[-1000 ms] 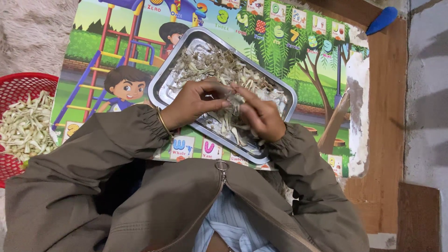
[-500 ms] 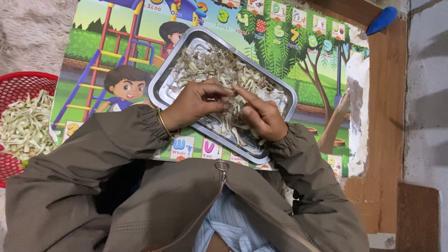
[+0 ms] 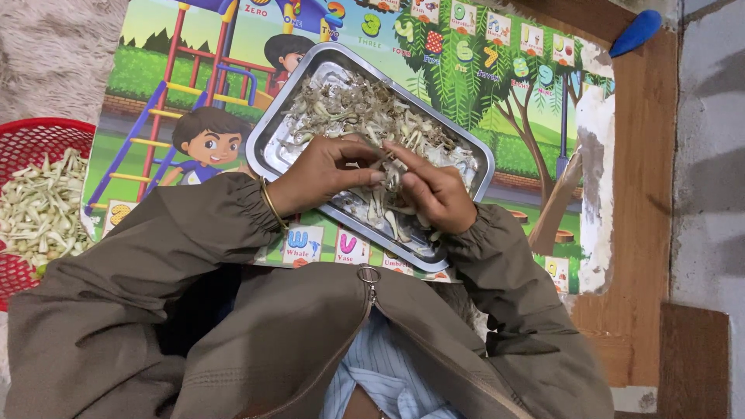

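Under your work lies a bright children's picture mat point(image 3: 233, 93), a printed sheet with a playground scene, a green tree hung with small square number cards along its top edge, and a row of square letter cards along its near edge. On it sits a rectangular metal tray point(image 3: 273, 132), turned so its long axis runs from far left to near right. It is heaped with pale, dried plant pieces point(image 3: 349, 109).

Your left hand point(image 3: 322, 171) and right hand point(image 3: 434, 194) meet over the tray's near half, fingertips together, pinching one small pale piece point(image 3: 390, 172). It hangs roughly upright between them; its exact shape is too small to tell.

At your left, a red mesh basket point(image 3: 39, 136) holds lighter, greenish-white pieces point(image 3: 39, 206).
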